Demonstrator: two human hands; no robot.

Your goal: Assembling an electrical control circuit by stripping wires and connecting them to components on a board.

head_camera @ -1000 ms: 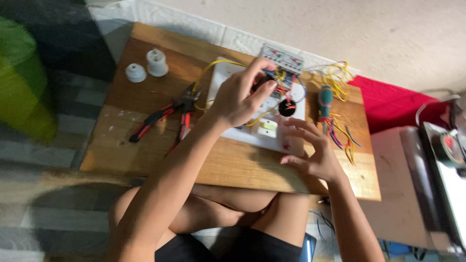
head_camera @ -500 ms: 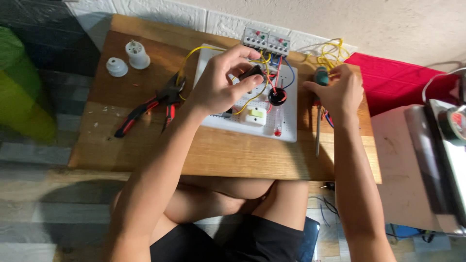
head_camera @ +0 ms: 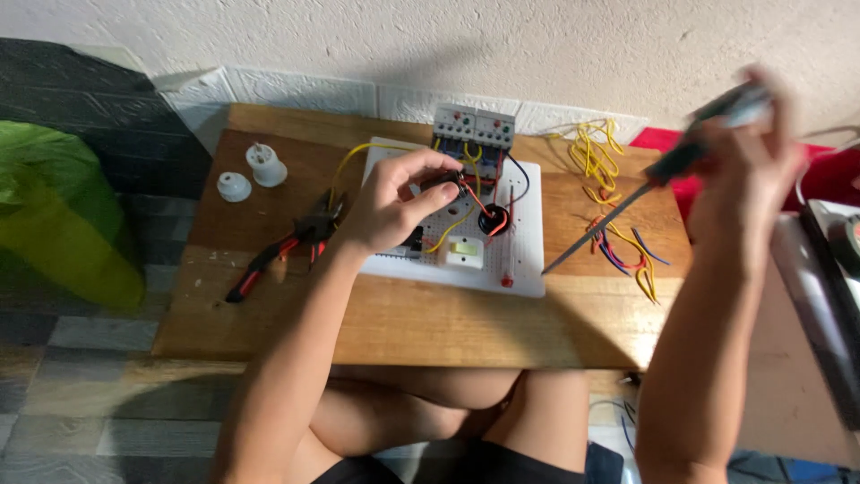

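While the left hand [head_camera: 394, 202] pinches a small black part [head_camera: 445, 182] on the white board [head_camera: 524, 235], the right hand [head_camera: 745, 170] lifts a screwdriver [head_camera: 627, 204], grip clenched around its handle. Pliers [head_camera: 285, 248] lie on the table [head_camera: 394, 318].

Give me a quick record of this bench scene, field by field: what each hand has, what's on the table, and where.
Left hand: fingers pinch a small dark part on the white perforated board
Right hand: raised, blurred, gripping a screwdriver with its tip pointing down toward the board
Pliers: red-handled, left of the board
White fittings: two, far left corner
Loose wires: right of the board
Table: wooden
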